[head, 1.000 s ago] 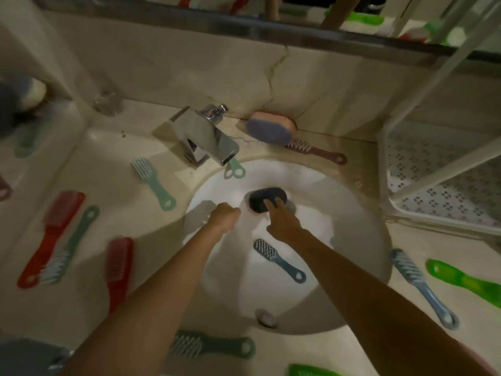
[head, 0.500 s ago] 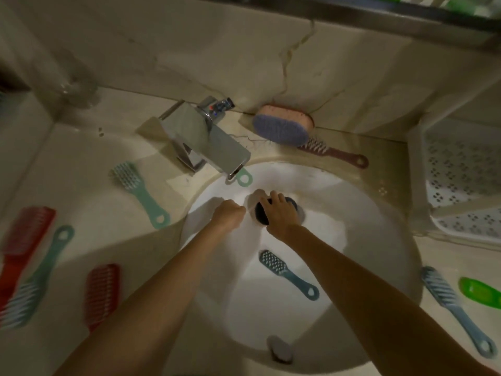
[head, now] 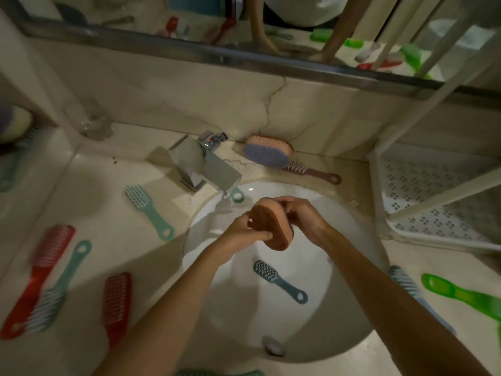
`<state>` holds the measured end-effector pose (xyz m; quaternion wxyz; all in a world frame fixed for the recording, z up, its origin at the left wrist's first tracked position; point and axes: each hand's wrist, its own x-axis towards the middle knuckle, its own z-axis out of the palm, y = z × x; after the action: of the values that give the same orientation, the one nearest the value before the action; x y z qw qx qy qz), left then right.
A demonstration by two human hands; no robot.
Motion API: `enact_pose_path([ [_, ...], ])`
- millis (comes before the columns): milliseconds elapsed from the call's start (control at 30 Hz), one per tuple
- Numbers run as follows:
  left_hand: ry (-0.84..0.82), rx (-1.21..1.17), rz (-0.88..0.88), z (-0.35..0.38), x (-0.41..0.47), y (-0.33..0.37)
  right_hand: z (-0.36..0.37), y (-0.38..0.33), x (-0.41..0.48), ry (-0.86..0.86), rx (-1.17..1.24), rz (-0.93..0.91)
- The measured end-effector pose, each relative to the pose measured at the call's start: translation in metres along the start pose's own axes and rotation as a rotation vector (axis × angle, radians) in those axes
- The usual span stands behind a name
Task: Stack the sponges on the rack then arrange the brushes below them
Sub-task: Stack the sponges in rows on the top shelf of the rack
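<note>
Over the white sink basin (head: 349, 302) I hold an oval pink sponge (head: 271, 226), its brown scrub face turned up toward me. My left hand (head: 245, 234) pinches its near left edge and my right hand (head: 303, 219) grips its far right side. A second sponge (head: 267, 151), pink with a blue face, leans against the wall behind the tap. A teal brush (head: 279, 280) lies inside the basin. The white perforated rack (head: 433, 196) stands at the right.
Brushes lie scattered on the counter: teal (head: 147, 210), red (head: 40, 272), a second red (head: 116, 302), maroon (head: 311, 172), blue (head: 406, 286), green (head: 461, 294). A chrome tap (head: 206, 164) overhangs the basin's far rim. A glass (head: 92, 120) stands at far left. A mirror runs along the wall.
My right hand has lifted the sponge out of the basin and turned it over, brown face up. My left hand has come up and taken hold of it too.
</note>
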<state>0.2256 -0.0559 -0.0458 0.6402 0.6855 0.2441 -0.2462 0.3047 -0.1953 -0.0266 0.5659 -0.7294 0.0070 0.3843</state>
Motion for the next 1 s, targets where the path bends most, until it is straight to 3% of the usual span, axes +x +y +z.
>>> enact_pose_path([
  [133,0.067,-0.169,0.021,0.005,-0.009,0.013,-0.006,-0.025,0.000,0.150,-0.032,-0.072],
  [233,0.168,-0.224,0.052,0.005,-0.013,0.032,-0.016,-0.041,0.019,0.501,-0.424,-0.258],
  [333,0.286,-0.194,0.089,0.000,-0.012,0.048,-0.014,-0.060,0.036,0.385,-0.627,-0.316],
  [467,0.289,-0.154,0.110,-0.003,-0.015,0.056,-0.010,-0.071,0.062,0.319,-0.802,-0.279],
  [600,0.243,-0.125,0.111,0.004,-0.020,0.057,-0.011,-0.068,0.065,0.425,-0.743,-0.289],
  [767,0.194,-0.205,0.157,0.014,-0.034,0.077,-0.028,-0.064,0.024,0.594,-0.628,-0.433],
  [1000,-0.004,-0.829,0.274,0.044,-0.066,0.144,-0.054,-0.079,-0.069,0.720,-0.545,-0.578],
])
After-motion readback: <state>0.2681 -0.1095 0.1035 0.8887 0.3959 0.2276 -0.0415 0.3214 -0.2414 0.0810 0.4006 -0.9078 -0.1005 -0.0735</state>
